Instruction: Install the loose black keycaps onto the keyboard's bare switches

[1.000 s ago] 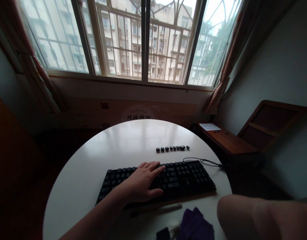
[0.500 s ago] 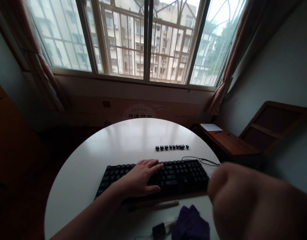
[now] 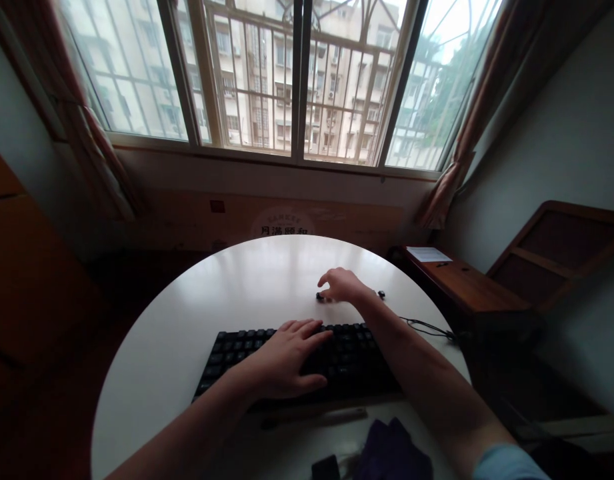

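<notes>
A black keyboard (image 3: 231,353) lies on the white round table. My left hand (image 3: 294,350) rests on its middle, fingers stretched out and thumb apart. Beyond the keyboard, my right hand (image 3: 343,285) hovers at the row of loose black keycaps, with a gap between its curved index finger and the fingers below. Just under its fingertips shows the leftmost keycap (image 3: 319,297), and another keycap (image 3: 381,295) sits to the right of the wrist. My right hand and forearm hide the keycaps between, as well as the keyboard's right end.
On the near side of the table (image 3: 151,360) lie a slim brush-like tool (image 3: 337,417), a purple cloth (image 3: 394,453) and a small dark block (image 3: 325,468). The keyboard cable (image 3: 427,327) loops at the right. A wooden side table (image 3: 467,280) stands beyond the right edge.
My right hand has swung from the near right, beside the keyboard, forward and left to the keycaps. My left hand stays on the keyboard. The view has shifted slightly.
</notes>
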Motion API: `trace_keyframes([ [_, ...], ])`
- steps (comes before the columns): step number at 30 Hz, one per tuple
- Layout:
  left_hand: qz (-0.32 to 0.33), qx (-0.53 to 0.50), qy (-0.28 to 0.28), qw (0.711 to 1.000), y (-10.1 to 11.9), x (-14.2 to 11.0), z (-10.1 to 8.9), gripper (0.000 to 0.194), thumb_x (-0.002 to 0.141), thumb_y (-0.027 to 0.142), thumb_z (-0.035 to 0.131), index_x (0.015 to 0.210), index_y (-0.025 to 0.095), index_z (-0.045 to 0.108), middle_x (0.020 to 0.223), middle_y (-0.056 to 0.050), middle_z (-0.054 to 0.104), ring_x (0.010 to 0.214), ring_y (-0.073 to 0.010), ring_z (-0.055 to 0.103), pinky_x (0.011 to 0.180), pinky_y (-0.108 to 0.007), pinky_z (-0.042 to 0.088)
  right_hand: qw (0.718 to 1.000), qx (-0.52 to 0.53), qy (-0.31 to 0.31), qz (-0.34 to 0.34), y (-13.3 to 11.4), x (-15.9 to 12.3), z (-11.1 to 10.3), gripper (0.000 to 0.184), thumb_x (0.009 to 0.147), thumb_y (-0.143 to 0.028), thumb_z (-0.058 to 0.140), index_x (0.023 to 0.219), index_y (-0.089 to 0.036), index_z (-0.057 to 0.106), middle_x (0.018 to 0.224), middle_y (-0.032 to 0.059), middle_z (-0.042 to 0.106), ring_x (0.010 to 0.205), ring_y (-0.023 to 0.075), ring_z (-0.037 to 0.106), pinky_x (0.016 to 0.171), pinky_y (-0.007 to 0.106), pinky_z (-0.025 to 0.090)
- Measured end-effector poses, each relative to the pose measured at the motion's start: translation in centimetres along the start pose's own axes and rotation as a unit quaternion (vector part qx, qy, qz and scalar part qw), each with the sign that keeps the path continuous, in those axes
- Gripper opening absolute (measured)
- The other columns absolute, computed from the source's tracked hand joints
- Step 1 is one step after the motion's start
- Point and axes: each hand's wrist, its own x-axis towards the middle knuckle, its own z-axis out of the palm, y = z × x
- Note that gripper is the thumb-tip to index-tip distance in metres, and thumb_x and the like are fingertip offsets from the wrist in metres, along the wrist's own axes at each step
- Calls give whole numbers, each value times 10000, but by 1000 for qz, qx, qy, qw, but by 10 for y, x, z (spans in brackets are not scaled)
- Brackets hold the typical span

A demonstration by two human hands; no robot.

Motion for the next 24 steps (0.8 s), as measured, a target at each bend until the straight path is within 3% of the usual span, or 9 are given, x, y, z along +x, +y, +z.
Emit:
trace_keyframes([
  [4,1,0,1,1000,0,0,1,806,799,536,675,1508,309,369,1593,-87,320,1435,-355,322,1173,-524,264,1000,-2,-18,-5,0,2,13,327,792,-291,722,1117,-263,747,1174,53,708,1097,258,621,917,327,458],
  [8,6,6,4,1000,0,0,1,798,806,548,664,1508,308,369,1590,-92,325,1434,-357,322,1172,-528,260,1000,-4,-14,-4,-2,2,16,237,800,-248,720,1031,-252,771,1154,54,717,1107,266,618,921,331,453],
  [11,9,13,2,1000,-1,1,2,802,808,555,655,1511,301,362,1589,-103,324,1438,-350,317,1172,-523,253,1000,3,0,-3,-9,1,7,188,818,-222,705,989,-238,781,1093,61,736,1085,266,631,902,322,456],
  [14,10,10,5,1000,-2,1,4,807,804,550,663,1511,308,359,1589,-96,325,1440,-346,316,1171,-515,254,999,22,22,-7,-17,-8,-16,195,877,-264,659,1036,-235,769,1073,60,739,1027,233,657,873,294,462],
  [17,12,7,10,1000,-3,2,5,790,810,546,665,1504,313,370,1584,-86,339,1436,-340,323,1170,-500,256,992,81,83,-52,-25,-37,-40,199,893,-282,652,1055,-235,758,1072,44,732,932,185,673,828,261,468],
  [20,14,12,5,1000,-2,3,5,785,824,571,641,1507,304,362,1583,-91,341,1440,-334,318,1168,-494,252,973,155,120,-118,-30,-86,-51,179,875,-264,679,1029,-224,762,1010,42,733,805,154,667,759,253,477],
  [24,5,15,-19,1000,-1,5,5,790,834,604,611,1508,278,363,1592,-108,319,1458,-337,283,1180,-498,215,967,212,16,-138,-34,-152,-39,229,849,-229,700,1073,-245,747,921,20,741,768,144,666,720,239,476],
])
